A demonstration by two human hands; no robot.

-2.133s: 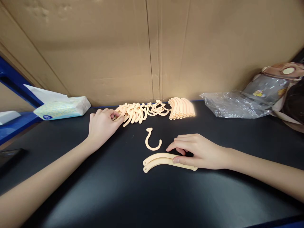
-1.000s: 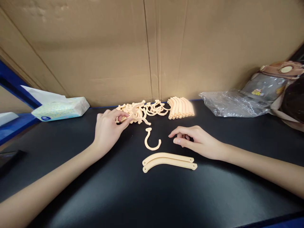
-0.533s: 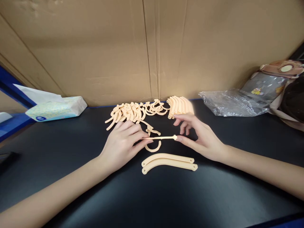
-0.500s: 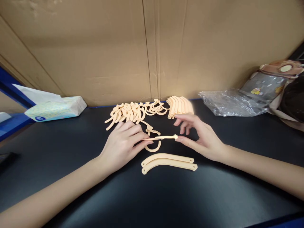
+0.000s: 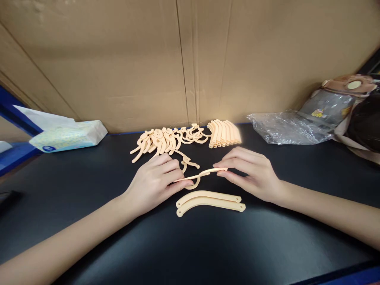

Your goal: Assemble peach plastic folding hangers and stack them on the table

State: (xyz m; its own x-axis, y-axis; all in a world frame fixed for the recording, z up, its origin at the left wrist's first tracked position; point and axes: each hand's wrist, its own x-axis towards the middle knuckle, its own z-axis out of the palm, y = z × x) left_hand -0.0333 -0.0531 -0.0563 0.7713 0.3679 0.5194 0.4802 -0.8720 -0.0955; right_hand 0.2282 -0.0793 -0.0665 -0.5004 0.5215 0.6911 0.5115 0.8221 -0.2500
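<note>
Brown cardboard point(image 5: 118, 67) stands behind the black desk point(image 5: 208, 249). Between thumb and fingers, the left hand point(image 5: 156, 178) pinches one end of a thin pale strip point(image 5: 211, 171); the right hand point(image 5: 257, 174) pinches the other, above the desk. One hook point(image 5: 195, 183) lies partly hidden behind it, and two curved bars point(image 5: 210, 202) lie side by side, nearer the person.

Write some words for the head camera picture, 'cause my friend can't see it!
A person's left hand and right hand hold a thin cream-coloured item between them over a black table. Nearer the viewer, two curved strips lie side by side; loose cream pieces lie heaped farther back before a cardboard wall.
</note>
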